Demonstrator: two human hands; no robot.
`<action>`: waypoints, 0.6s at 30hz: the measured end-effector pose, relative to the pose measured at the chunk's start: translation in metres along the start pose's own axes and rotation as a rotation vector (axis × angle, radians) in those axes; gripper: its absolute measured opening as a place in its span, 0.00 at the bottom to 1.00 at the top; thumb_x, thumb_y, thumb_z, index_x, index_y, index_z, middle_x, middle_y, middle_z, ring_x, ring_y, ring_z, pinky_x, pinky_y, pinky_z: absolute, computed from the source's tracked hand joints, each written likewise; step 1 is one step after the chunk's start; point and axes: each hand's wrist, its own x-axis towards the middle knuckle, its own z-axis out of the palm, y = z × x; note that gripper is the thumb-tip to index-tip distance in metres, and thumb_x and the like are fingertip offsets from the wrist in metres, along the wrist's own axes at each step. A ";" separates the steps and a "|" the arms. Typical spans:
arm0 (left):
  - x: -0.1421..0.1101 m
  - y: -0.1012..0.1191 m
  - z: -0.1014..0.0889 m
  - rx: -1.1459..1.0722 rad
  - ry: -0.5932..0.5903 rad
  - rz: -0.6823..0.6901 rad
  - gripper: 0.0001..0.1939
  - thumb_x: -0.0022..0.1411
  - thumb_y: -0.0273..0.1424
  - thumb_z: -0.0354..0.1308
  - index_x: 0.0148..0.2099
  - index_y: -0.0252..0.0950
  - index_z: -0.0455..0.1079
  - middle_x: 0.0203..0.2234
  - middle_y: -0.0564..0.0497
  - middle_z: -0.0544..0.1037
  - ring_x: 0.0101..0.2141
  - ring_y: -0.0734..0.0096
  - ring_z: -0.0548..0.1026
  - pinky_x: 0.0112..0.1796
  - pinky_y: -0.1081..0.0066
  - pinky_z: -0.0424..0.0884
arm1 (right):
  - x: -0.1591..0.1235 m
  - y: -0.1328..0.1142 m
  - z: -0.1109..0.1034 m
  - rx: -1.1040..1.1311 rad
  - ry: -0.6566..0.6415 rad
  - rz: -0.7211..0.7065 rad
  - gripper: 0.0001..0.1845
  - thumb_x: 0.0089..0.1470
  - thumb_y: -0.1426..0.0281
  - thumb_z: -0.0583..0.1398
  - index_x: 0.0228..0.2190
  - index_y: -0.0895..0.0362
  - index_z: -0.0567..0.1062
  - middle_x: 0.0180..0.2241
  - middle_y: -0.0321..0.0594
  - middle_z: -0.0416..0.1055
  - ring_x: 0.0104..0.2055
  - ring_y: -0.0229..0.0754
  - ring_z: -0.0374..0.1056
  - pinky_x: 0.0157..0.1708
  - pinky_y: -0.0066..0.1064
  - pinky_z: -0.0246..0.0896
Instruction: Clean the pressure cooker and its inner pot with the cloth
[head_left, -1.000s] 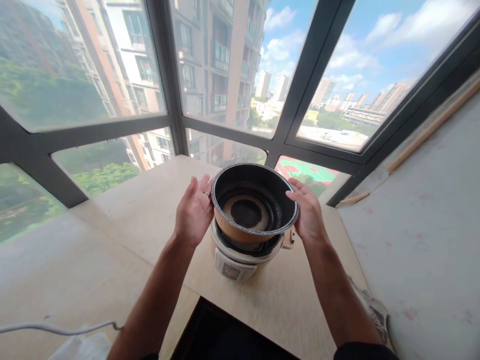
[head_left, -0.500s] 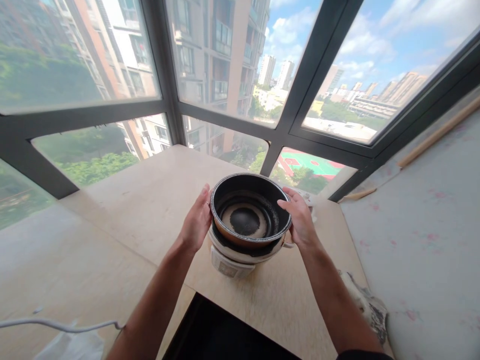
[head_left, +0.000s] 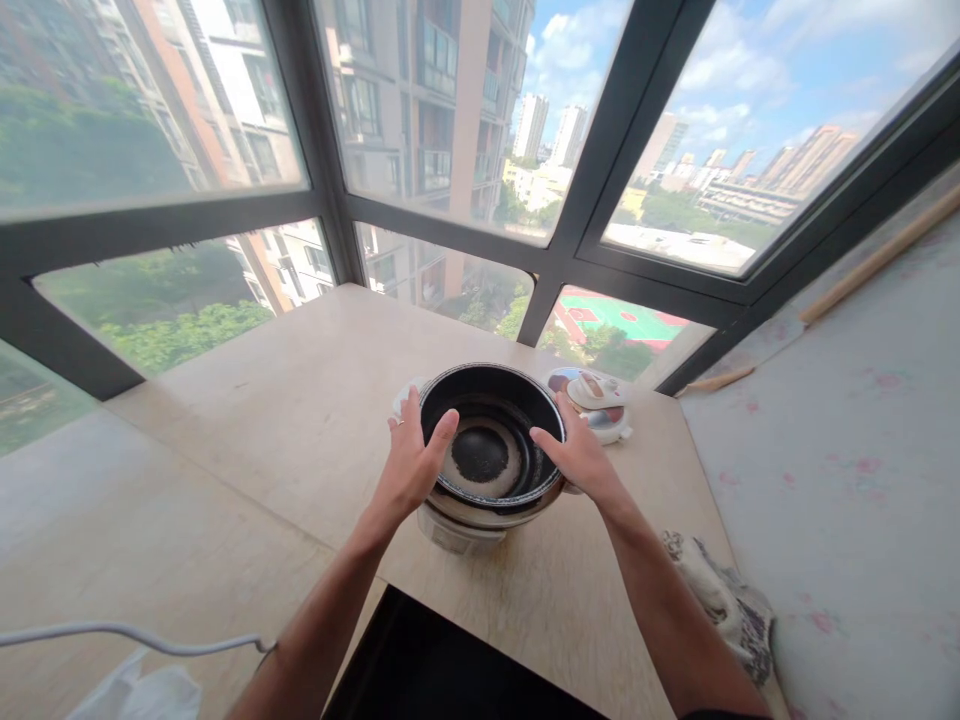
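Observation:
A dark, round inner pot (head_left: 480, 455) with a worn, stained bottom sits low in the mouth of a whitish rice cooker (head_left: 461, 535). Whether it rests fully on the cooker's base cannot be seen. My left hand (head_left: 409, 460) grips the pot's left rim, thumb over the edge and fingers along the outside. On the opposite side my right hand (head_left: 585, 455) holds the rim the same way, its fingers partly hidden. Just behind that hand lies the cooker's lid (head_left: 600, 400), with a pale handle on top.
Windows with dark frames (head_left: 562, 265) border the stone sill (head_left: 285, 400). A flat black panel (head_left: 450, 665) is nearest me. A grey cable (head_left: 135, 635) and thin white plastic (head_left: 142, 690) lie at the left. A crumpled patterned cloth (head_left: 724, 600) lies by the papered wall (head_left: 847, 500) at right.
The pot has come down into the cooker. Both hands have moved with it, and their thumbs now reach further over the rim. More of the lid shows.

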 end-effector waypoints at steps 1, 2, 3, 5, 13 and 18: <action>-0.002 -0.001 0.001 0.034 -0.008 -0.003 0.49 0.66 0.58 0.50 0.76 0.32 0.42 0.73 0.33 0.49 0.72 0.47 0.43 0.69 0.45 0.37 | 0.000 0.000 0.000 -0.045 -0.023 -0.009 0.43 0.53 0.58 0.61 0.66 0.61 0.62 0.68 0.55 0.58 0.72 0.62 0.50 0.70 0.62 0.34; -0.003 -0.001 0.001 0.064 -0.019 0.000 0.49 0.66 0.57 0.51 0.76 0.32 0.41 0.73 0.33 0.48 0.72 0.47 0.43 0.69 0.44 0.37 | 0.001 0.000 -0.001 -0.090 -0.050 -0.025 0.43 0.54 0.59 0.60 0.66 0.62 0.61 0.68 0.56 0.58 0.72 0.62 0.50 0.70 0.63 0.32; -0.004 -0.002 0.002 0.094 -0.021 0.025 0.49 0.66 0.56 0.51 0.76 0.32 0.39 0.73 0.33 0.48 0.72 0.47 0.43 0.68 0.42 0.37 | 0.001 0.000 -0.002 -0.132 -0.078 -0.046 0.42 0.55 0.59 0.60 0.67 0.63 0.60 0.68 0.57 0.58 0.72 0.62 0.49 0.70 0.64 0.31; -0.006 -0.005 0.003 0.139 -0.016 0.078 0.48 0.68 0.55 0.50 0.76 0.32 0.38 0.73 0.32 0.47 0.72 0.46 0.42 0.67 0.39 0.38 | 0.002 0.002 -0.006 -0.188 -0.127 -0.085 0.41 0.56 0.59 0.60 0.67 0.64 0.60 0.68 0.58 0.57 0.72 0.62 0.49 0.70 0.64 0.32; -0.003 -0.018 -0.004 0.144 -0.050 0.132 0.47 0.69 0.56 0.45 0.76 0.29 0.40 0.73 0.33 0.44 0.73 0.48 0.37 0.68 0.40 0.35 | -0.001 0.028 -0.010 0.058 -0.106 -0.125 0.42 0.58 0.50 0.62 0.66 0.57 0.63 0.69 0.51 0.58 0.72 0.59 0.50 0.71 0.57 0.37; 0.018 -0.037 -0.010 -0.092 0.089 0.039 0.42 0.69 0.54 0.48 0.74 0.30 0.50 0.73 0.34 0.49 0.72 0.53 0.45 0.70 0.53 0.40 | -0.008 0.050 -0.004 0.441 0.067 0.009 0.42 0.54 0.47 0.65 0.64 0.54 0.68 0.68 0.46 0.60 0.71 0.55 0.53 0.71 0.51 0.44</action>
